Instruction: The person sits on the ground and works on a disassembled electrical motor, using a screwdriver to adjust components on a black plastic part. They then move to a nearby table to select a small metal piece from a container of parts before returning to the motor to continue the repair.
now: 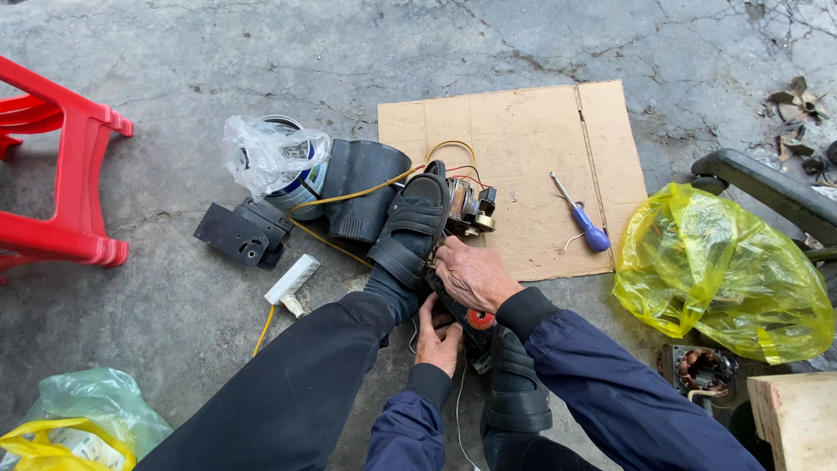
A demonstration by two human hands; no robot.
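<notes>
Motor assembly [469,208], a small unit of metal plates, copper-coloured windings and red, black and yellow wires, sits on the concrete floor [174,296] just beyond both hands, at the near edge of a flat sheet of cardboard [523,148]. A sandalled foot [414,228] presses against its left side, and a second sandal [514,392] rests below the right wrist. The right hand [473,276] lies knuckles-up over a dark part with an orange-red spot [479,319], fingers curled around it. The left hand [438,336] comes up from beneath, fingers closed on the same part; what its fingertips grip is hidden.

Judging by the metal, the motor is probably heavy for its size and rigid, with sharp plate corners. The thin wires look the fragile part, so the solid frame seems the better place to take hold.

Room is tight to the left of the hands, where a black rubber boot [362,187], a tin wrapped in clear plastic [279,161], a black bracket [240,231] and a white plug [292,281] crowd in. Right of the hands, a blue-handled screwdriver [582,218] lies on the cardboard, with a yellow plastic bag [724,270] further right. The far cardboard offers open space.
</notes>
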